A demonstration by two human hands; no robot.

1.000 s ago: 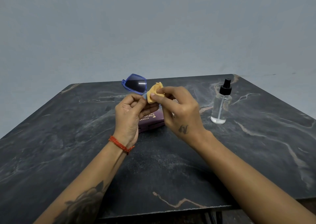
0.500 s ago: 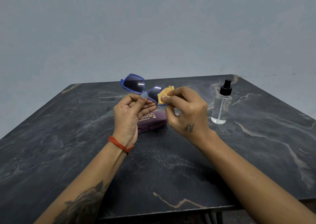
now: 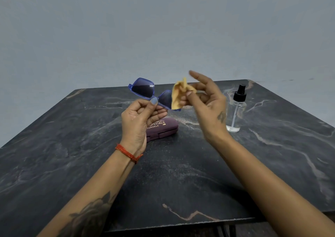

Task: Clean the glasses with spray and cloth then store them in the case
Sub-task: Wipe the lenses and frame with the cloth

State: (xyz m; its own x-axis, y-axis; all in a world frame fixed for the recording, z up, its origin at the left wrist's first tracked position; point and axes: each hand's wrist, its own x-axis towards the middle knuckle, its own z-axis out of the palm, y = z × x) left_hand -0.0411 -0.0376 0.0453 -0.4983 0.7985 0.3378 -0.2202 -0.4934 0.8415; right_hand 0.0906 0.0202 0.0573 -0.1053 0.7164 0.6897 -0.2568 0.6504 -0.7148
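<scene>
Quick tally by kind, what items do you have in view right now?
Glasses: 1, in left hand
Cloth: 1, in right hand
Case: 1, shut
Spray bottle: 1
Total: 4

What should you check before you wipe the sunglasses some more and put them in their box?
1. Glasses held steady: ok, the left hand pinches the frame near the bridge, above the table.
2. Cloth in hand: ok, the right hand pinches it in front of one lens, with the other fingers spread.
3. Lenses clean: cannot tell, one lens is partly hidden by the cloth.
4. Case ready to take the glasses: not ok, it lies shut on the table.
5. Spray bottle safe: ok, it stands upright, apart from both hands.
</scene>
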